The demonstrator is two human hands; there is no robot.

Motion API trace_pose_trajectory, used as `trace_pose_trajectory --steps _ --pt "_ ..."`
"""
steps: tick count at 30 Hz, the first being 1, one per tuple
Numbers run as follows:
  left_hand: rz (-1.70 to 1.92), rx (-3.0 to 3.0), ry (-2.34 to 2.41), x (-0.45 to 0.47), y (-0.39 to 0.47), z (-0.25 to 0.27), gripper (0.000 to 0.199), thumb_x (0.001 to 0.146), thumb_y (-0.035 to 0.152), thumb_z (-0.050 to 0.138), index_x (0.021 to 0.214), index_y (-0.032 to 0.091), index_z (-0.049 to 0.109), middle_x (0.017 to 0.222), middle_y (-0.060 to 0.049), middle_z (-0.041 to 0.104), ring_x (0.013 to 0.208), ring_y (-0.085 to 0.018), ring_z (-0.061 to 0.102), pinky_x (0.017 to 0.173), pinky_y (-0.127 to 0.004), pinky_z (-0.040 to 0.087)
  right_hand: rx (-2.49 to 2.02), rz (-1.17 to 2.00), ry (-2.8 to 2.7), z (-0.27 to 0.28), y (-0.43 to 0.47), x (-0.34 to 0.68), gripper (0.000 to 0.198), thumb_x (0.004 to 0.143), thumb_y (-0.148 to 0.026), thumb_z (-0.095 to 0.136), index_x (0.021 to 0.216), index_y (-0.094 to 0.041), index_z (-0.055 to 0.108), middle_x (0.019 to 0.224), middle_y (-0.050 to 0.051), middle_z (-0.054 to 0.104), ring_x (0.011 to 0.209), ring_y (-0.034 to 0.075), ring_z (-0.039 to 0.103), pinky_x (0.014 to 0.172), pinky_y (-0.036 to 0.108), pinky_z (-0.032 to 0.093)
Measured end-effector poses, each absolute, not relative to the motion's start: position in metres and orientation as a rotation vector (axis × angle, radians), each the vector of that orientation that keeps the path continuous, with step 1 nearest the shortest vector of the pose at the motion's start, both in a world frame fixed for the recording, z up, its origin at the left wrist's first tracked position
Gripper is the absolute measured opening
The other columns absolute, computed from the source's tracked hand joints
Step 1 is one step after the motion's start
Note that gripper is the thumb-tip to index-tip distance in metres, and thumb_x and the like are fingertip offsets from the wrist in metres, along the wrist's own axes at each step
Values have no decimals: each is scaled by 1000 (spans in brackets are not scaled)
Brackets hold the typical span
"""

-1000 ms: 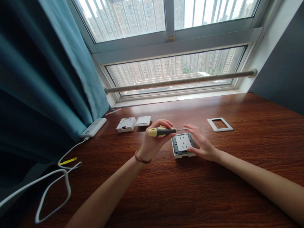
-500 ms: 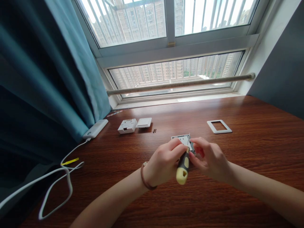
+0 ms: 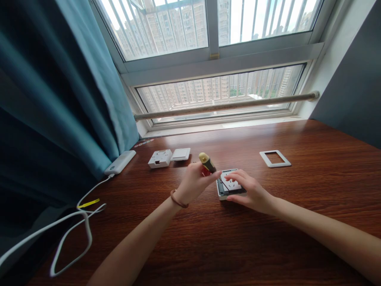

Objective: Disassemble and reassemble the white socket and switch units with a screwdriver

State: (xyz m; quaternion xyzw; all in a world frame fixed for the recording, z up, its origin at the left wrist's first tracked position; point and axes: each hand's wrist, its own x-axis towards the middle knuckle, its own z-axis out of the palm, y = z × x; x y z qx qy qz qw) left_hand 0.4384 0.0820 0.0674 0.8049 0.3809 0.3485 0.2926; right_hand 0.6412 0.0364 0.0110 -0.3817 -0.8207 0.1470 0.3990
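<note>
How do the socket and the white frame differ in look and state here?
The socket has a slotted white face with a grey surround; the frame has an open middle showing the table.
The socket is a thick block, while the frame is thin.
The right hand is at the socket; the frame lies apart from both hands.
Both rest on the table and have white parts.

The left hand (image 3: 195, 180) holds a screwdriver (image 3: 208, 163) (yellow-ended) slanting over the socket (image 3: 234, 186).

A yellow-black screwdriver (image 3: 207, 162) slants over the socket (image 3: 233, 186).
</note>
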Motion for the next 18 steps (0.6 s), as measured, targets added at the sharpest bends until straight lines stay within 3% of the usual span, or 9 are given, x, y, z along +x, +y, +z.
trace_pose_trajectory --steps 3,6,9,13,18 --pt "815 2169 819 448 67 68 27 76 34 64 61 13 55 59 2 49 54 -7 41 50 -19 34 -1008 422 -2014 18 25 635 13 81 -31 59 84 -19 61 72 2 53 61 13 48 56 25 41" --pt "801 2112 730 452 62 69 20 74 31 67 72 13 59 64 2 53 57 -8 45 53 -19 38 -987 441 -1965 25 18 633 27 85 -28 54 61 -17 58 62 0 47 55 10 42 50 23 35" --pt "781 2110 740 447 78 66 20 73 28 68 87 14 62 71 0 56 64 -10 50 57 -20 41 -1044 540 -1722 24 24 637 23 82 -29 58 63 -17 62 63 0 49 54 10 46 49 23 38" --pt "612 2249 804 437 107 50 8 75 23 65 74 15 68 69 0 52 62 -9 47 58 -20 39 -1044 840 -1161 8 49 649 16 73 -34 68 71 -18 67 70 1 60 55 11 56 56 26 50" --pt "557 2258 811 437 119 30 10 75 24 64 76 17 71 67 0 51 60 -9 46 57 -21 38 -906 1176 -797 -13 66 653 19 61 -33 77 70 -17 71 72 3 68 61 13 62 69 33 55"
